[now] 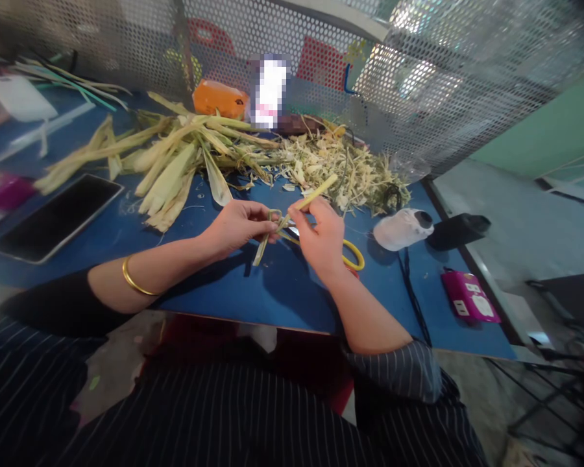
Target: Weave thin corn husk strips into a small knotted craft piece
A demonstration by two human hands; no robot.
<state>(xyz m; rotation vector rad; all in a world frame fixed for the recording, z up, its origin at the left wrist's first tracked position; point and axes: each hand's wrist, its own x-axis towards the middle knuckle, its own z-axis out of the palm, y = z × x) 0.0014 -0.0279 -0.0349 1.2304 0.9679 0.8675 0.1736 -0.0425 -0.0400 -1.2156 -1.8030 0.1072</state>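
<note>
My left hand (243, 227) is closed, its thumb and fingers pinching a narrow husk strip (261, 251) whose flat end hangs below the fingertips. A small loop of the strip shows between the two hands. My right hand (321, 233) grips a pale yellow-green husk piece (324, 188) that points up and to the right, its lower end meeting the loop. Under and beside the right hand are scissors with a yellow handle (355, 255); the hand hides most of them. Ahead lie a bunch of long dry corn husks (168, 175) and a heap of shredded husk bits (316, 162).
A blue table (282, 298) carries a dark phone (58, 214) at left and an orange packet (219, 98) behind. At right are a white thread spool (396, 230), a black spool (457, 231) and a magenta box (470, 297). A perforated metal screen (141, 58) borders the back.
</note>
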